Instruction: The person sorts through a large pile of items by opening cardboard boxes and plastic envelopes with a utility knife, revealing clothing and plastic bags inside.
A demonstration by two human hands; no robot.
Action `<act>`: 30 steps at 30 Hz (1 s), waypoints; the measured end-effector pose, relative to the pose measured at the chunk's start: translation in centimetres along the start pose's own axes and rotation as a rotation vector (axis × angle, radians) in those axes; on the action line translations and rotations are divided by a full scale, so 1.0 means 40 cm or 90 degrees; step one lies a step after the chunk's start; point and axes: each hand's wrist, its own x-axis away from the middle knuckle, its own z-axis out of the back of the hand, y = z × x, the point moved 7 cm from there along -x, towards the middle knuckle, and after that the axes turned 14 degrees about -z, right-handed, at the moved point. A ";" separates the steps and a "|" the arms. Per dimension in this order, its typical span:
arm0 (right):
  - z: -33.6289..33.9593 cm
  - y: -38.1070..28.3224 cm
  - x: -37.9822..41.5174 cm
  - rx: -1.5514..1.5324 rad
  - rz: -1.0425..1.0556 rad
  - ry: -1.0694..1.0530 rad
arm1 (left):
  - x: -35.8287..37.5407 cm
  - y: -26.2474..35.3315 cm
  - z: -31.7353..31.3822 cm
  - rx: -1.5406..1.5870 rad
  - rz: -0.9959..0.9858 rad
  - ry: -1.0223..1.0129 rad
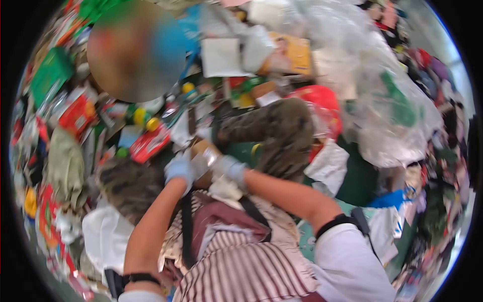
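Observation:
Both my hands are in light blue-white gloves and close together over my lap, a little blurred. My left hand (180, 168) is closed at the left edge of a brown cardboard piece (205, 150) with a shiny patch. From the right, my right hand (229, 170) grips the same piece, its fingers curled. Just beyond my hands is a narrow dark brown strip (191, 122), too smeared to name. A crumpled whitish piece (226, 188) lies below my right hand, against my striped apron (241, 261).
My legs in camouflage trousers (287, 133) are spread among mixed waste. A red packet (151, 143) and bottles with yellow caps (152, 124) lie ahead on the left. Large clear plastic bags (392, 121) are piled on the right. A white sheet (221, 56) lies farther ahead.

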 end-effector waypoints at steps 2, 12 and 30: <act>0.082 -0.009 -0.059 -0.230 -0.023 -0.058 | -0.047 -0.020 -0.006 0.060 0.125 -0.026; 0.422 -0.343 0.070 -0.435 0.210 0.053 | -0.067 0.008 -0.277 0.176 0.327 -0.020; 0.311 -0.386 0.057 -0.236 0.210 0.022 | -0.334 -0.114 -0.158 0.048 0.082 0.047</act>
